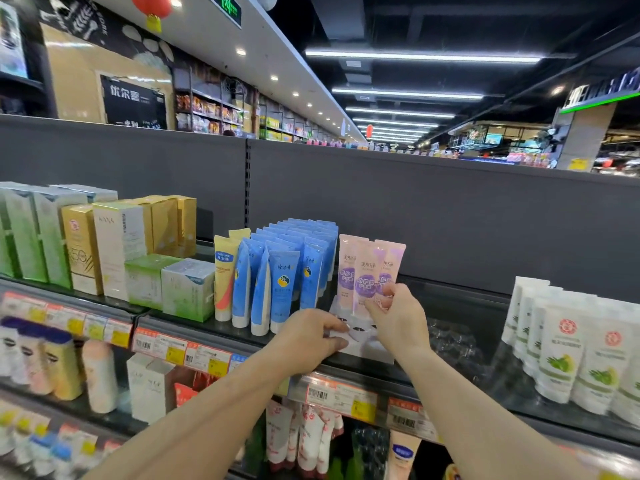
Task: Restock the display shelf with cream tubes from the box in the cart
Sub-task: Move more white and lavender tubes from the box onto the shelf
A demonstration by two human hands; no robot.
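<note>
Near the middle of the frame, on the top display shelf (450,306), three pink tubes (363,271) are standing upright in a white holder tray (377,351) with round holes. The right hand (398,317) is pinching the lower part of the rightmost pink tube between thumb and fingers, just above the tray. The left hand (308,337) is gripping the tray's front left edge, fingers curled over its top and thumb beneath. Both hands are sitting close together, with only a narrow strip of tray showing between them.

Just left of the pink tubes, rows of blue tubes (284,271) are standing packed together, and a yellow tube (223,278) is leaning beside them. Farther left, gold boxes (83,244) and green boxes (34,233) are filling the upper left part of the shelf. At the right edge of the frame, white tubes with green leaf prints (561,344) are lining up, well apart from the tray. Clear plastic wrap (450,341) is lying on the shelf between the tray and those white tubes.

Along the shelf front, orange and yellow price tags (339,396) are running across the lower middle of the frame, above more bottles and tubes on the shelf below.
</note>
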